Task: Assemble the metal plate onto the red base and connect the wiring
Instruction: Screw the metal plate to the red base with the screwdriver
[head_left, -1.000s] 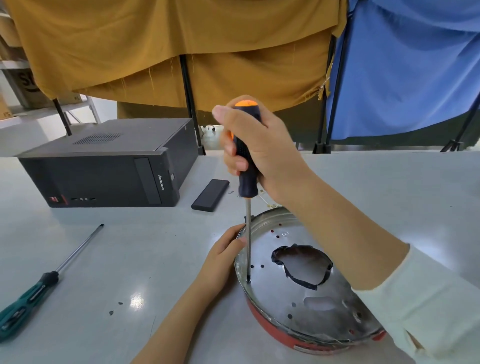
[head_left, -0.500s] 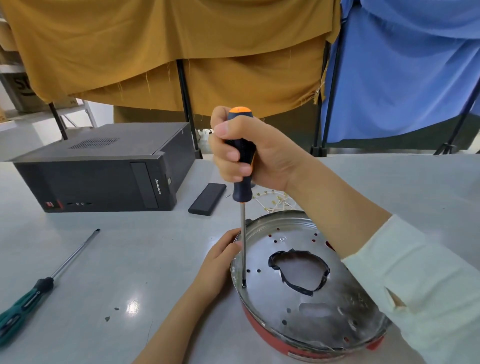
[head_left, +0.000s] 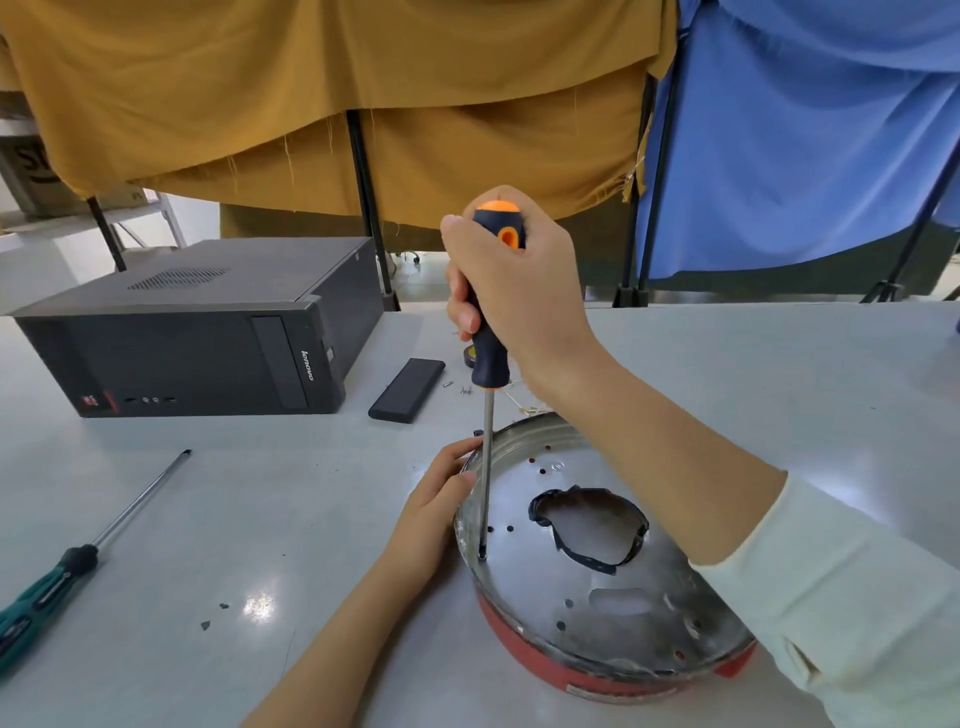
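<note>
From the head view I see my right hand (head_left: 514, 291) clenched around the black-and-orange screwdriver (head_left: 491, 332), shaft near vertical, tip directly below on the round perforated metal plate (head_left: 571, 582) seated in the red base (head_left: 597, 675). My left hand (head_left: 434, 514) rests against the rim.

Over the last second the right hand (head_left: 514, 291) turned around the black-and-orange-handled screwdriver (head_left: 491, 332), so that its thumb tip moved from the left of the orange cap to wrap the handle and an orange slot on the grip came to face the camera. The tip stayed in the same hole.
</note>
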